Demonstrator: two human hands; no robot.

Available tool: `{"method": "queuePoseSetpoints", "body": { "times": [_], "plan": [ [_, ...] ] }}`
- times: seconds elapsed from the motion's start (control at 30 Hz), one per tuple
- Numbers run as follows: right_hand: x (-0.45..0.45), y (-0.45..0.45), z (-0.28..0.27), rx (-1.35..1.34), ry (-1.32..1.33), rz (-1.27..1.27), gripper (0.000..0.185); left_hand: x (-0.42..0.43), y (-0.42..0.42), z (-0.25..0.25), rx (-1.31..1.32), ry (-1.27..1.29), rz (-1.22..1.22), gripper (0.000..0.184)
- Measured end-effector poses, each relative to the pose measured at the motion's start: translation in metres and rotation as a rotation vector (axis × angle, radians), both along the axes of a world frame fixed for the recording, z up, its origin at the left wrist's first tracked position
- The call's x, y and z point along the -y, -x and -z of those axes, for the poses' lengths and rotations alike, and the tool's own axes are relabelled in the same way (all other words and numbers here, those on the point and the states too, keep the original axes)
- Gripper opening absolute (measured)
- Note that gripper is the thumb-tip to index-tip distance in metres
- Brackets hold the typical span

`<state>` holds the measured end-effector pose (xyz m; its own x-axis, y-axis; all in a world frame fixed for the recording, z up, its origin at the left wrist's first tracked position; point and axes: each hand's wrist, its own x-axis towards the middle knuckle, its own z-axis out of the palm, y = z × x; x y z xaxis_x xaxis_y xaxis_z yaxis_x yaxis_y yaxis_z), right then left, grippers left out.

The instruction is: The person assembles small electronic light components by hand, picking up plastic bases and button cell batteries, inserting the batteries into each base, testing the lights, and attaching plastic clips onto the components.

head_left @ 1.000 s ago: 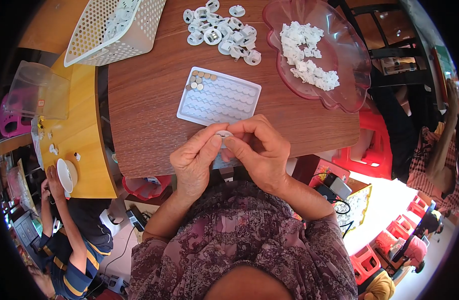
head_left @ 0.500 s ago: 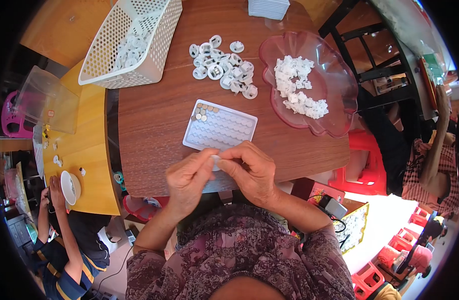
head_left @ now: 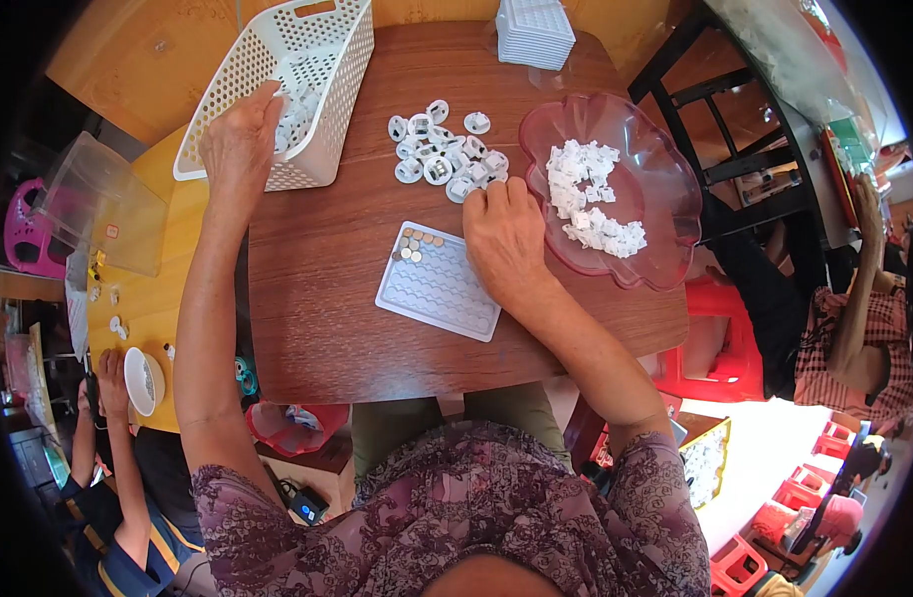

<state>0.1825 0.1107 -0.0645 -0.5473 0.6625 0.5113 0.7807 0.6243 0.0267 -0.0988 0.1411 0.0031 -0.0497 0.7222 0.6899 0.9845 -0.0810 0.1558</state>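
Note:
My left hand (head_left: 240,139) reaches over the near side of the white perforated basket (head_left: 352,90). White plastic parts (head_left: 297,117) lie inside it, close to my fingertips. Most of those fingers are hidden, so I cannot see whether they hold anything. At the near edge of a pile of round white plastic parts (head_left: 438,169), my right hand (head_left: 504,234) has its fingers curled together and pointing down. What they grip, if anything, is out of sight. Left of the right wrist lies a pale ridged tray (head_left: 437,289), with several small round discs (head_left: 411,255) in its upper left corner.
A pink scalloped bowl (head_left: 665,199) holds small white pieces (head_left: 601,231) right of my right hand. Stacked white trays (head_left: 536,35) stand at the table's back. On the left, another person's hands (head_left: 111,383) are beside a white bowl (head_left: 143,381) on a yellow table (head_left: 173,318).
My hands were together below the tray, pinching a small white part. They have separated: the left went up to the basket, the right up and right to the pile.

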Motion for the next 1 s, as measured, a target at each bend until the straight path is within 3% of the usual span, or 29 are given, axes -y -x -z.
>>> {"method": "queuePoseSetpoints", "body": {
  "times": [0.07,0.13,0.2,0.27,0.37,0.4,0.43,0.5,0.67,0.93,1.0],
  "plan": [
    [-0.002,0.001,0.002,-0.038,-0.017,-0.003,0.010,0.004,-0.007,-0.002,-0.021,0.040,-0.031,0.024],
    [-0.001,0.002,0.002,-0.081,-0.032,-0.005,0.012,0.019,-0.022,-0.008,-0.143,-0.220,0.056,0.024],
    [0.008,0.002,-0.004,-0.349,-0.033,-0.141,0.013,0.047,-0.046,-0.012,-0.018,-0.242,0.183,0.026],
    [0.021,0.000,-0.009,-0.403,-0.086,-0.202,0.014,0.082,-0.074,-0.007,0.228,-0.093,0.283,0.027],
    [0.042,-0.001,-0.013,-0.456,-0.159,-0.283,0.019,0.121,-0.109,0.014,0.952,0.291,0.416,0.029],
    [0.049,-0.003,-0.015,-0.450,-0.180,-0.313,0.022,0.128,-0.119,0.027,1.274,0.368,0.442,0.031],
    [0.056,-0.005,-0.020,-0.405,-0.162,-0.340,0.027,0.134,-0.126,0.032,1.278,0.375,0.437,0.031],
    [0.067,-0.005,-0.022,-0.407,-0.161,-0.360,0.029,0.143,-0.133,0.040,1.858,0.451,0.550,0.033],
    [0.084,-0.003,-0.012,-0.437,-0.101,-0.398,0.039,0.156,-0.132,0.062,2.059,0.471,0.620,0.035],
    [0.091,-0.005,-0.012,-0.444,0.019,-0.441,0.038,0.162,-0.127,0.064,2.140,0.473,0.668,0.040],
    [0.089,-0.005,-0.010,-0.482,0.050,-0.437,0.036,0.162,-0.125,0.057,2.283,0.516,0.647,0.037]
  ]
}}
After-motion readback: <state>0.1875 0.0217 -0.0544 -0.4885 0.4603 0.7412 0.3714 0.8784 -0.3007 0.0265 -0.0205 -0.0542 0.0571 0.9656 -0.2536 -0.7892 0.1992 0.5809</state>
